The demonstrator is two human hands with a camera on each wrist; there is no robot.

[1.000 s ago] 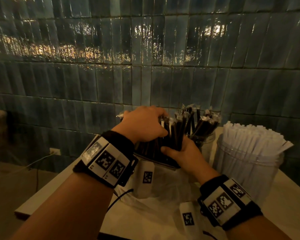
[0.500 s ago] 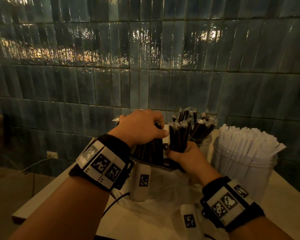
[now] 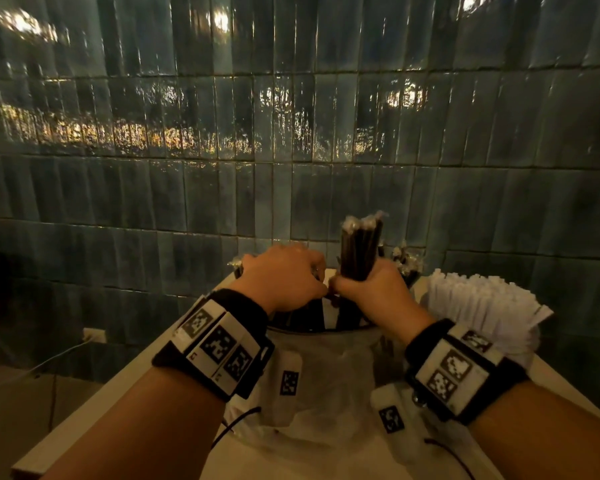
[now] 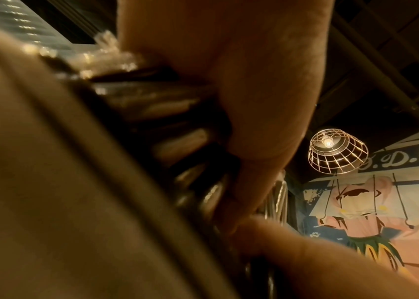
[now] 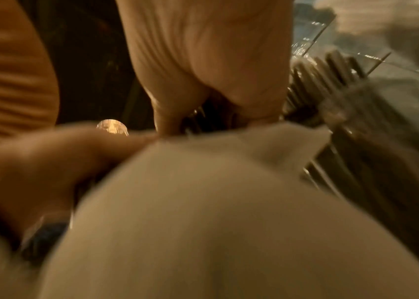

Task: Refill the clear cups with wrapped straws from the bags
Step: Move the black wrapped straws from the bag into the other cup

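Note:
In the head view my right hand grips an upright bundle of black wrapped straws, raised above the open clear plastic bag. My left hand is curled over the black straws left in the bag; the left wrist view shows its fingers wrapped round them. Behind my right hand stands a clear cup of black straws, mostly hidden. A clear cup packed with white wrapped straws stands at the right. The right wrist view is blurred.
The pale table ends at its left edge close to the bag. A blue tiled wall rises right behind the cups. A wall socket with a cable sits low on the left.
My right hand has closed on a bundle of black straws and lifted it upright out of the bag. My left hand stays on the remaining straws.

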